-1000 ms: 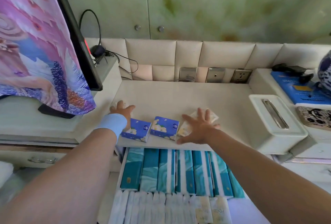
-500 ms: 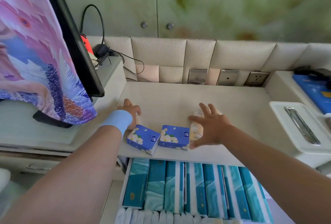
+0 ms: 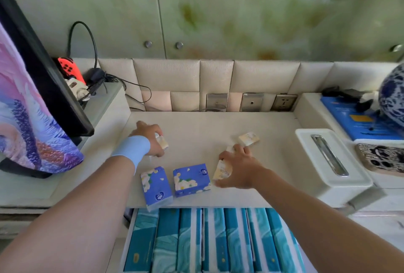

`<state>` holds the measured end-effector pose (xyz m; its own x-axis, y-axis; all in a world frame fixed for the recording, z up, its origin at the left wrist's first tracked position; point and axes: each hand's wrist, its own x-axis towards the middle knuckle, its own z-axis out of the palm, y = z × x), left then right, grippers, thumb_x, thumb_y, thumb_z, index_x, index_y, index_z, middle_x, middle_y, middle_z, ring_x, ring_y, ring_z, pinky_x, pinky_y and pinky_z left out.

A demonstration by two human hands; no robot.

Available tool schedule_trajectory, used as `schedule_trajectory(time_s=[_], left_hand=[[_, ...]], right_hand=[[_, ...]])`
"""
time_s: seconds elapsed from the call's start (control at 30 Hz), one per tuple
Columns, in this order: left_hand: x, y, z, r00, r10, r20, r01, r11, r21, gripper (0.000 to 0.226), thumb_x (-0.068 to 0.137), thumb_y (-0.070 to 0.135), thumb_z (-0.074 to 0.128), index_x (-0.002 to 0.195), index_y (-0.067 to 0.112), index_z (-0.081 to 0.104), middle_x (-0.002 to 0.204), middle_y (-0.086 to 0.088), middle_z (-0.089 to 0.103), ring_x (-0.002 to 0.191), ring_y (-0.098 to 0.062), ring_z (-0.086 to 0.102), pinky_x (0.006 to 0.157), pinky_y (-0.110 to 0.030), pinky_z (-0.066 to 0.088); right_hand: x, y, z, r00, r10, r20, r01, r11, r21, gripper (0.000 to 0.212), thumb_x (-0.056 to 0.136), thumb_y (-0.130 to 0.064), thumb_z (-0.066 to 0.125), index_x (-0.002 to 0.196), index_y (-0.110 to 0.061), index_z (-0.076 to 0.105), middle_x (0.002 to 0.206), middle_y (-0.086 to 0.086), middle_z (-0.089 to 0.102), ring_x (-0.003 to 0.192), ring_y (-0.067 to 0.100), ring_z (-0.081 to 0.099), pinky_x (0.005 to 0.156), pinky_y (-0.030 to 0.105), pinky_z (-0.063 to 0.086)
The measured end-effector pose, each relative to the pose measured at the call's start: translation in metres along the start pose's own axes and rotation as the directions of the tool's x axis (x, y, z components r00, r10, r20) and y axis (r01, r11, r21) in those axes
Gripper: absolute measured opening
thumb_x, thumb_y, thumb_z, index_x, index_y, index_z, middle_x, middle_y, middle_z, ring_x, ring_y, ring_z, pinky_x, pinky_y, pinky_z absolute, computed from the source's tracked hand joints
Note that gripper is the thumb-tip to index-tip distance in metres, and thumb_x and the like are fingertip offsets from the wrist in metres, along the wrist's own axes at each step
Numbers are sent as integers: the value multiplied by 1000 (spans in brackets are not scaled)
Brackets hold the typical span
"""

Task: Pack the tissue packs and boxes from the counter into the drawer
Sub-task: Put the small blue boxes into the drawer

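Note:
Two blue flowered tissue packs lie near the counter's front edge, one (image 3: pixel 155 187) overhanging it, the other (image 3: pixel 190 179) beside it. My left hand (image 3: pixel 149 139), with a light blue wristband, is closed around a small cream tissue pack (image 3: pixel 162 142) farther back on the left. My right hand (image 3: pixel 238 166) grips another cream tissue pack (image 3: pixel 222 170) just right of the blue packs. A third cream pack (image 3: pixel 248 139) lies loose behind my right hand. Below the counter the open drawer (image 3: pixel 129 240) holds a row of teal tissue boxes (image 3: pixel 214 242) standing on edge.
A white tissue box holder (image 3: pixel 334 163) stands on the right of the cream counter (image 3: pixel 207 124). A screen draped with a colourful cloth (image 3: pixel 32 120) fills the left. Wall sockets (image 3: pixel 251 102) line the back. A blue book (image 3: pixel 354 120) and a patterned vase (image 3: pixel 393 95) sit far right.
My left hand has moved back from the blue pack and closed on a cream pack. My right hand's spread fingers have closed around the cream pack under it. The third cream pack now shows.

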<state>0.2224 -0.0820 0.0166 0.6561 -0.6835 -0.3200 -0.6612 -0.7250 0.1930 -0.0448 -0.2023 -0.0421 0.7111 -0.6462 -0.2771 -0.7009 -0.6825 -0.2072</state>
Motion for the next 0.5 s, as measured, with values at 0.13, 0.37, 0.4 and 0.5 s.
schedule_trajectory(time_s=[0.13,0.37,0.4,0.5], left_hand=[[-13,35,-18,986,169,3,-169,985,-38,58,63,25,77,111,41,50,132,-1,27,105,-26,51,82,-32,48],[-86,109,14,855,477,206,-496,867,50,57,64,22,76,109,44,50,132,9,22,96,-22,59,81,-36,57],[-97,113,21,835,496,237,-525,847,81,57,64,23,77,109,44,50,134,10,21,97,-22,59,81,-36,56],[-127,109,43,787,532,313,-598,782,175,57,65,30,80,110,43,47,136,8,18,104,-21,52,86,-36,52]], right_hand=[[-13,1,3,999,36,9,-37,999,32,84,57,-78,67,129,-45,40,129,1,28,117,27,45,95,39,47],[-61,3,1,985,-136,108,148,983,-110,88,53,-69,72,129,-41,39,122,1,32,102,26,55,87,41,52],[-69,3,3,978,-175,112,186,977,-105,88,53,-67,73,130,-43,38,121,1,32,102,25,54,86,41,52],[-95,0,15,949,-289,125,301,949,-97,88,53,-65,74,130,-47,34,123,0,32,102,22,50,86,41,52]])
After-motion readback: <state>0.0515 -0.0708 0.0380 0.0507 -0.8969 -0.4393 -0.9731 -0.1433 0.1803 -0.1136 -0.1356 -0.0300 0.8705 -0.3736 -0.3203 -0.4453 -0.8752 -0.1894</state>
